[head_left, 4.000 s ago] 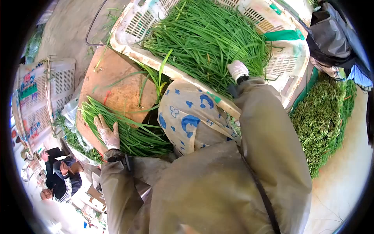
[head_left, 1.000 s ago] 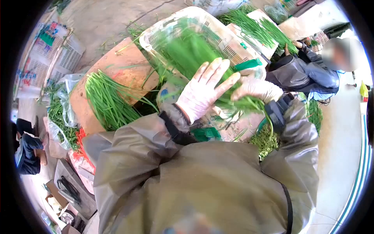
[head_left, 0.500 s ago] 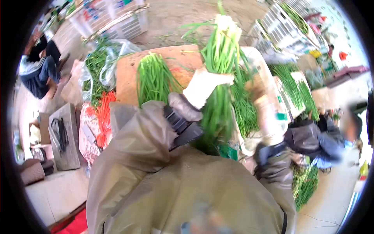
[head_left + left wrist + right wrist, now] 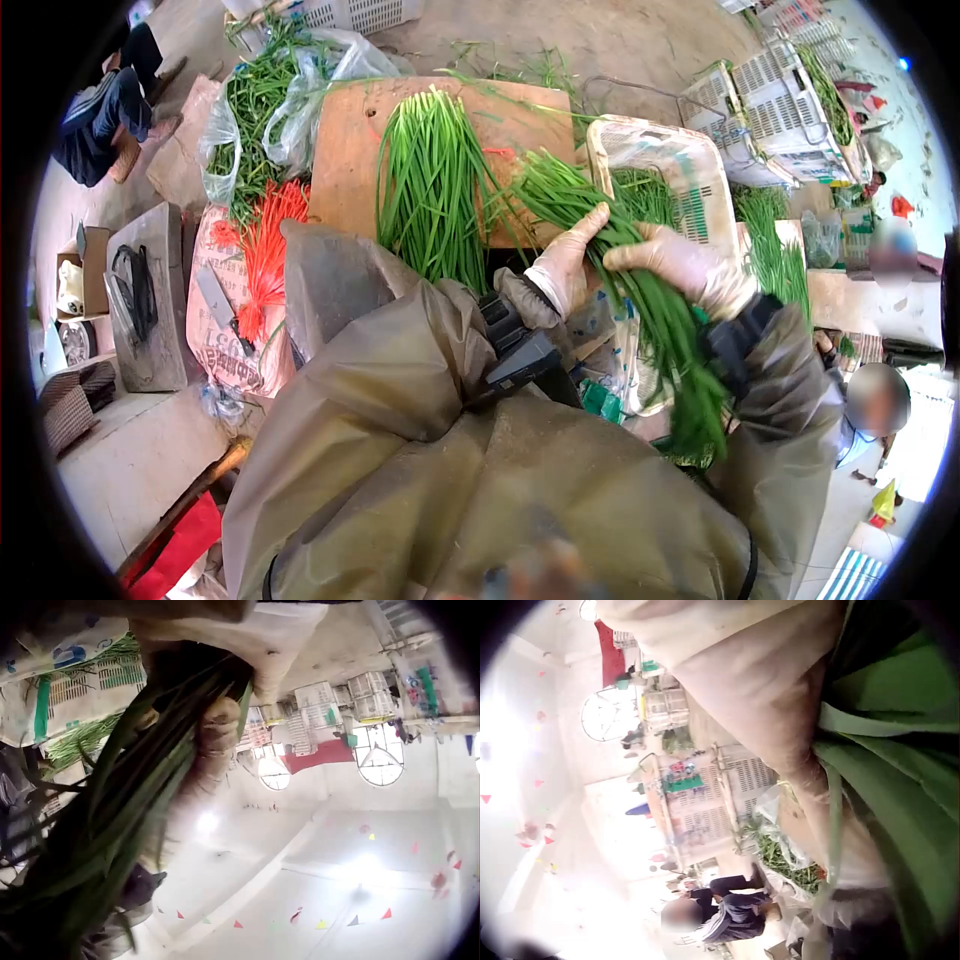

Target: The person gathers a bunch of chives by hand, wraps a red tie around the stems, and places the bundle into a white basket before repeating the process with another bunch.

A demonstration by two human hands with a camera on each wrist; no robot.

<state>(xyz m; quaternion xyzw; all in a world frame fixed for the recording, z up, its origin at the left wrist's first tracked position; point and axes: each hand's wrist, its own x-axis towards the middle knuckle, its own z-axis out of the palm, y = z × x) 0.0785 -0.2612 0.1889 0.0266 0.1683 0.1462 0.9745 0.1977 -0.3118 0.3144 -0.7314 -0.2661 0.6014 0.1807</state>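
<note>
Both gloved hands grip one bunch of long green leafy stalks (image 4: pixel 655 300) in front of the body. My left hand (image 4: pixel 565 268) holds it near the pale ends, which point up and left; my right hand (image 4: pixel 690 268) is wrapped round it just to the right, and the leaves hang down past the right wrist. In the left wrist view the bunch (image 4: pixel 112 817) runs between the hands. The right wrist view shows leaves (image 4: pixel 900 765) against the glove. A second bunch (image 4: pixel 435 185) lies on the wooden board (image 4: pixel 345 140), left of the hands.
A white crate (image 4: pixel 710 165) with more greens stands right of the board. Left are a plastic bag of greens (image 4: pixel 250 120), red ties (image 4: pixel 268 250) and a knife (image 4: pixel 215 298) on a pink sack (image 4: pixel 205 350). One person sits at the far left, another at the right.
The bunch, held upright by the left hand half a second ago, now slants up-left, with the right hand round it too. Earlier, the right hand was in the crate's greens.
</note>
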